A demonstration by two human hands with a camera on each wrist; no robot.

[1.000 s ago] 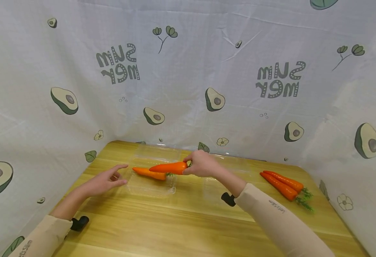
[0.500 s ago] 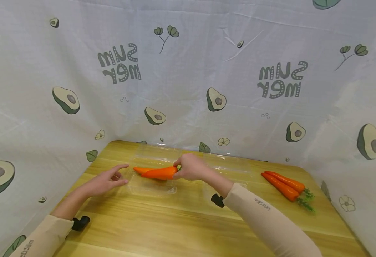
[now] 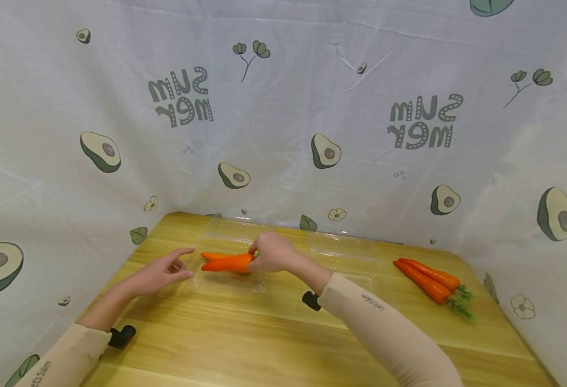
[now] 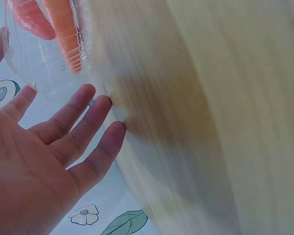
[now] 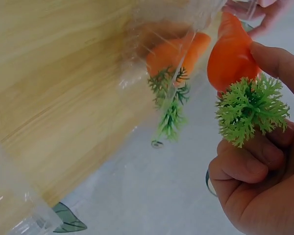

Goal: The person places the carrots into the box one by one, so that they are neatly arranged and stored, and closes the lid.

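My right hand (image 3: pixel 275 252) pinches an orange carrot (image 3: pixel 227 263) near its leafy end, over a clear plastic box (image 3: pixel 230 285). The right wrist view shows thumb and fingers of the hand (image 5: pixel 264 181) at the held carrot (image 5: pixel 230 58), beside its green leaves. Another carrot (image 3: pixel 210 255) lies in the box just behind the held one; its leaves show through the plastic in the right wrist view. At the box's left edge is my left hand (image 3: pixel 155 275), fingers spread and holding nothing. Whether a fingertip touches the box is unclear.
To the right of that box is a second clear box (image 3: pixel 344 247), partly behind my right forearm. Two carrots (image 3: pixel 429 279) lie together at the right of the wooden table (image 3: pixel 245 344). A patterned white curtain (image 3: pixel 283 107) hangs behind and at both sides.
My right hand has moved left and slightly down with the carrot, which went from above the lying carrot to in front of it. My left hand has stayed in place.
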